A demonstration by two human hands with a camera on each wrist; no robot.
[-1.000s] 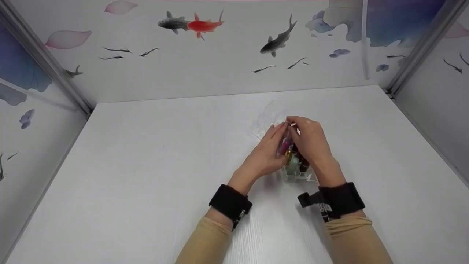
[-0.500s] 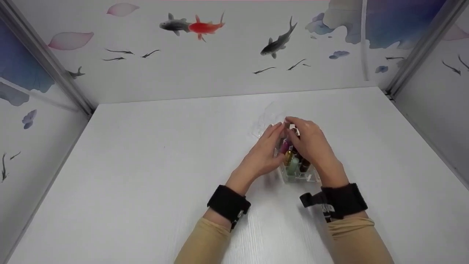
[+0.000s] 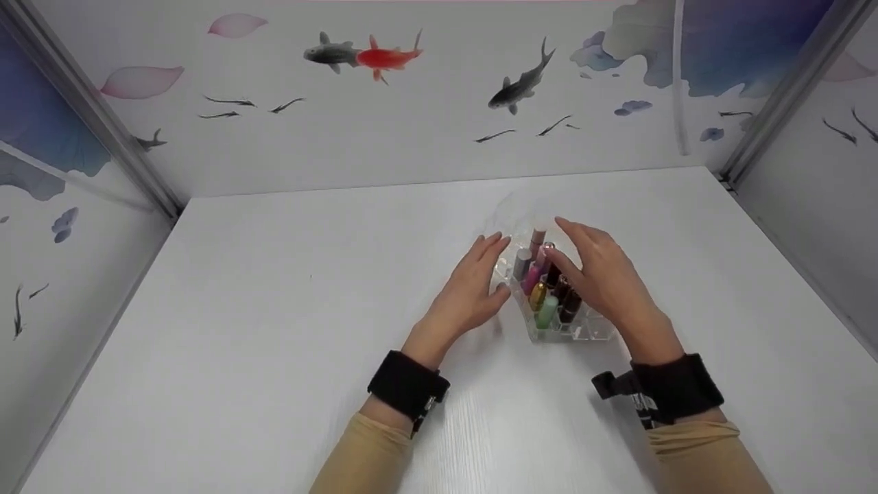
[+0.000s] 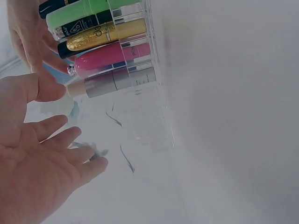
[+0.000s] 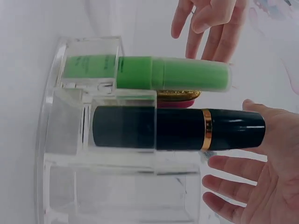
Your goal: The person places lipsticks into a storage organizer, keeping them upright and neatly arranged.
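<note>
A clear acrylic lipstick organizer (image 3: 595, 332) stands on the white table, with several lipstick tubes upright in its compartments. In the left wrist view its near row shows a green tube (image 4: 93, 14), a gold one (image 4: 91, 39), a pink one (image 4: 105, 59) and a silver one with a pale pink cap (image 4: 112, 83). A black tube with a gold band (image 5: 182, 128) fills the front of the right wrist view. My left hand (image 3: 463, 291) hovers left of the organizer, fingers spread. My right hand (image 3: 610, 278) is over its right side, thumb and fingers apart, holding nothing.
Behind the organizer lies a faint see-through plastic piece (image 3: 511, 209). A white wall with painted fish (image 3: 518, 86) closes off the back, and metal posts (image 3: 147, 168) stand at the corners. Front right compartments of the organizer hold no tubes.
Both hands were together at the far left corner of the organizer; they have now parted, left hand moving left and right hand moving right. More tubes show between them.
</note>
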